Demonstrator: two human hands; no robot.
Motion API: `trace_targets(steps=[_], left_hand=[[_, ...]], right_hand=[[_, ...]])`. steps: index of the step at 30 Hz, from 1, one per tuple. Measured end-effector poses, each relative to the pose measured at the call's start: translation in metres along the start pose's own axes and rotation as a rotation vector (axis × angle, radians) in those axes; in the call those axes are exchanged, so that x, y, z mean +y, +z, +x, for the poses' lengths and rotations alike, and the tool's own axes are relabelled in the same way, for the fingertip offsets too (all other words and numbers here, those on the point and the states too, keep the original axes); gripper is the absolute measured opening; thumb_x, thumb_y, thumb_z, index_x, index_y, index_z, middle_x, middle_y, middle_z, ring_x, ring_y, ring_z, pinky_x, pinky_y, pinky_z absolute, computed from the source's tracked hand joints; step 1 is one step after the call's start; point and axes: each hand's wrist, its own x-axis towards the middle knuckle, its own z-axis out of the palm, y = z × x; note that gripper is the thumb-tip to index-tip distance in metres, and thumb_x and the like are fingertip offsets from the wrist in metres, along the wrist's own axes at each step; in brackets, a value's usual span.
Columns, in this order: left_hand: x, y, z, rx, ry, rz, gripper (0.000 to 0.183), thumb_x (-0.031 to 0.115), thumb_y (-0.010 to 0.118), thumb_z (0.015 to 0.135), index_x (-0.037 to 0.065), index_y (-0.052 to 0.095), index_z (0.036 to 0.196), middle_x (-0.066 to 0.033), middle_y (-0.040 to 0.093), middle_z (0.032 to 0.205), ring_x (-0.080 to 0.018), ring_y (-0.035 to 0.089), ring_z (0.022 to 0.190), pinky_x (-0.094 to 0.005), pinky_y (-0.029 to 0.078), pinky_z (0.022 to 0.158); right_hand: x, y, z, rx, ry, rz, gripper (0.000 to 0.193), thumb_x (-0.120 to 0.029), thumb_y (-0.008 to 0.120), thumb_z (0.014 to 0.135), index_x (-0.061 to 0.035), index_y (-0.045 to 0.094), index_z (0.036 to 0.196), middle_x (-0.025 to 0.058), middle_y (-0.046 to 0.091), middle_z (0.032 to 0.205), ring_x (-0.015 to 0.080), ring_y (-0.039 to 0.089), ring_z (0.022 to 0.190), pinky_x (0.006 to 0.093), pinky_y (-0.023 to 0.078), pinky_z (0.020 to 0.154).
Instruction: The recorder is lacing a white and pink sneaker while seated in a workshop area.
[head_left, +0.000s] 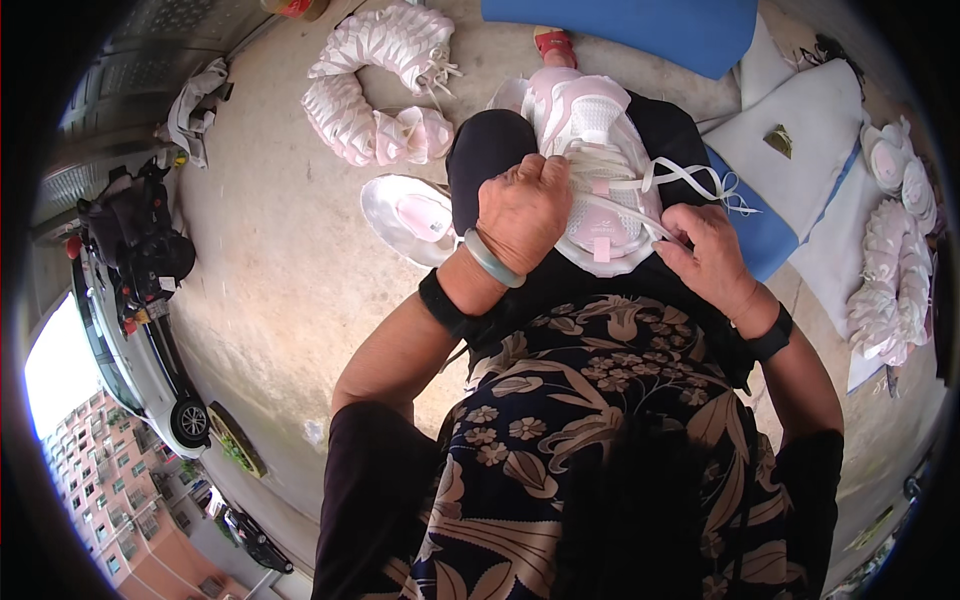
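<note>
A pink and white shoe upper lies across my lap, its front end pointing away from me. My left hand is closed in a fist at the upper's left edge; what its fingers hold is hidden. With thumb and fingers, my right hand pinches a white shoelace at the upper's right side. The lace runs across the upper toward my left fist. Another length of white lace loops loosely off to the right, beyond my right hand.
A curved row of nested shoe uppers lies on the concrete floor at far left. One more upper rests beside my left knee. Further stacked uppers are at right, near white sheets and a blue mat.
</note>
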Motion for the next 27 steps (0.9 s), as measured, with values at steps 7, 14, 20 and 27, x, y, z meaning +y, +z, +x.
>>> trace_targets(steps=[7, 14, 20, 27], left_hand=[[-0.004, -0.008, -0.003, -0.081, -0.054, -0.095, 0.014, 0.003, 0.056, 0.071, 0.004, 0.059, 0.085, -0.0145, 0.06, 0.074, -0.0335, 0.06, 0.062, -0.0387, 0.049, 0.054], [-0.006, 0.002, -0.007, -0.005, -0.138, -0.364, 0.018, -0.005, 0.051, 0.071, 0.001, 0.059, 0.085, -0.0174, 0.061, 0.076, -0.0337, 0.06, 0.066, -0.0341, 0.049, 0.06], [-0.002, 0.001, -0.012, -0.007, -0.146, -0.392, 0.021, -0.007, 0.05, 0.072, 0.002, 0.059, 0.089, -0.0166, 0.061, 0.079, -0.0343, 0.06, 0.067, -0.0345, 0.049, 0.061], [0.009, -0.003, -0.001, 0.11, 0.006, -0.271, 0.021, -0.005, 0.055, 0.069, 0.002, 0.061, 0.088, -0.0151, 0.061, 0.082, -0.0321, 0.06, 0.073, -0.036, 0.049, 0.067]], right_hand=[[-0.002, -0.009, -0.001, -0.096, 0.156, 0.363, 0.014, -0.008, 0.062, 0.077, -0.002, 0.05, 0.08, 0.0055, 0.046, 0.059, 0.0151, 0.045, 0.053, 0.0278, 0.038, 0.053], [-0.019, -0.029, -0.004, -0.16, 0.232, 0.52, 0.011, -0.007, 0.06, 0.081, 0.0007, 0.053, 0.078, 0.0026, 0.049, 0.06, 0.0078, 0.041, 0.054, 0.0254, 0.036, 0.049], [0.0, -0.045, -0.035, -0.232, 0.291, 0.461, 0.011, -0.006, 0.062, 0.079, -0.0007, 0.054, 0.074, 0.0016, 0.048, 0.059, 0.0087, 0.04, 0.052, 0.0239, 0.034, 0.048], [-0.009, -0.035, -0.011, -0.26, 0.442, 0.656, 0.007, -0.009, 0.054, 0.086, -0.0022, 0.052, 0.085, 0.0009, 0.05, 0.062, 0.0068, 0.044, 0.05, 0.0226, 0.038, 0.047]])
